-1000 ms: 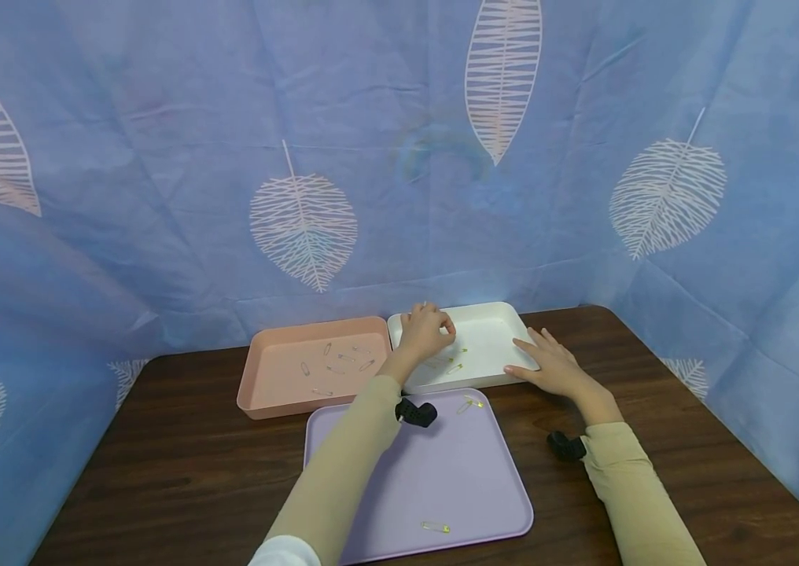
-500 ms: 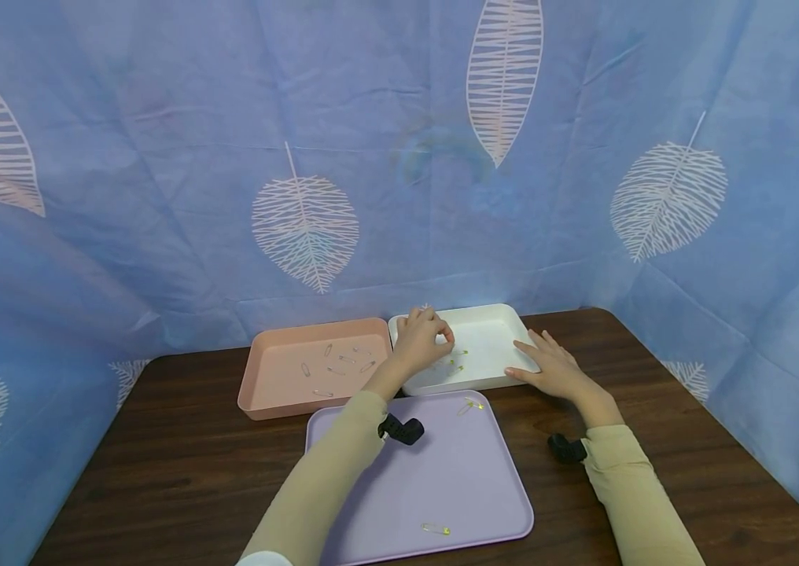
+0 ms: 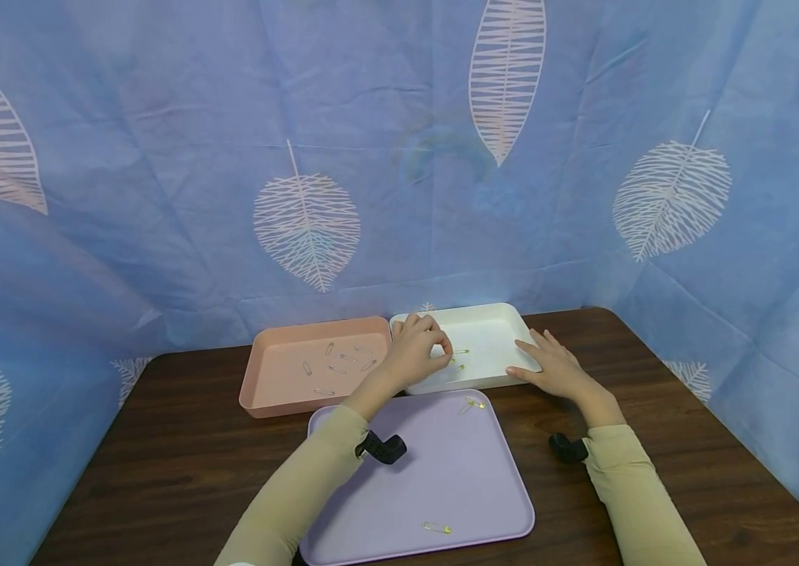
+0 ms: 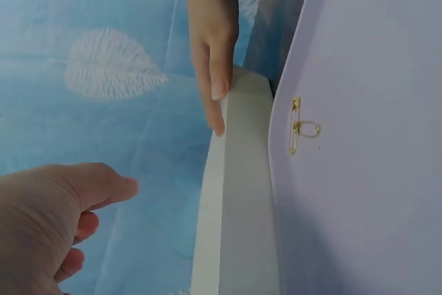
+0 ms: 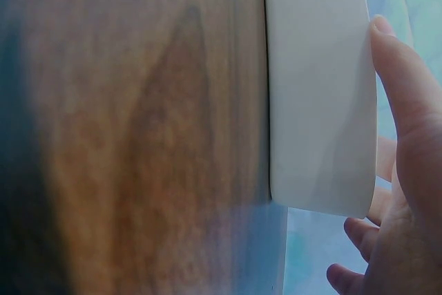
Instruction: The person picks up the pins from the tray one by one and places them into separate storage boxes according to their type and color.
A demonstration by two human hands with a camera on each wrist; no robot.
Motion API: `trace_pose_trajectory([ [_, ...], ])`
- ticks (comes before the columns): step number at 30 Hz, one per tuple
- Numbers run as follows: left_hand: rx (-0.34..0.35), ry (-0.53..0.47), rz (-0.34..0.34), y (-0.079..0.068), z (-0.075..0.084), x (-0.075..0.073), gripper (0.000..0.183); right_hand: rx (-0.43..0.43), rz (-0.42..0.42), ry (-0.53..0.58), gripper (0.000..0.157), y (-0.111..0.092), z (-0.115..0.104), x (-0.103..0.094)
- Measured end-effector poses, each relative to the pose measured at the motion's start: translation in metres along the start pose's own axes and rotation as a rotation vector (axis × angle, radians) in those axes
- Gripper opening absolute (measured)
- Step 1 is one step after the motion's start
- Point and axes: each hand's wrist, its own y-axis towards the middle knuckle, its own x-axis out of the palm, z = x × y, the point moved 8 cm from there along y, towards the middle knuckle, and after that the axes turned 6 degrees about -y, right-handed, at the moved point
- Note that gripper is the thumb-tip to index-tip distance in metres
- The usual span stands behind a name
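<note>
My left hand (image 3: 410, 354) hovers over the left part of the white tray (image 3: 487, 338), fingers loosely bent with nothing visible between them. In the left wrist view its thumb (image 4: 103, 184) points out straight. Several gold safety pins (image 3: 463, 351) lie in that tray, partly hidden by the hand. My right hand (image 3: 551, 365) rests at the tray's right front corner, fingers spread. The right wrist view shows its thumb (image 5: 390, 53) against the rim. Two gold safety pins (image 4: 297, 128) lie overlapping near the purple tray's far edge; another gold safety pin (image 3: 436, 527) lies near its front.
A pink tray (image 3: 272, 385) with several silver safety pins (image 3: 347, 358) stands left of the white one. The purple tray (image 3: 442, 472) lies in front, on a dark wooden table (image 3: 180, 472). A blue curtain (image 3: 399, 236) with leaf prints hangs behind.
My left hand has drawn slightly back and to the left over the white tray, its forearm swinging left. More of the gold safety pins show there. My right hand has stayed in place.
</note>
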Motion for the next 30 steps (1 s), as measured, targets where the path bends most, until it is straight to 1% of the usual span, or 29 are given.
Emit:
trace_pose_trajectory([
  [4,0.023,-0.008,-0.002,-0.011,0.006,-0.007,0.006,0.001,0.000,-0.001,0.079,-0.001,-0.001,-0.001],
  [9,0.053,-0.006,0.017,-0.025,0.010,-0.013,0.005,0.000,0.005,-0.001,0.078,-0.001,-0.002,-0.002],
  [19,0.059,-0.033,0.026,-0.055,0.010,-0.017,0.005,0.002,0.002,0.007,0.077,-0.002,-0.003,-0.003],
  [24,0.073,-0.082,0.034,-0.068,0.015,-0.021,0.005,0.003,0.004,0.002,0.078,-0.001,-0.003,-0.003],
  [30,0.089,-0.112,0.013,-0.083,0.019,-0.020,0.004,0.006,0.003,0.001,0.078,-0.001,-0.002,-0.001],
])
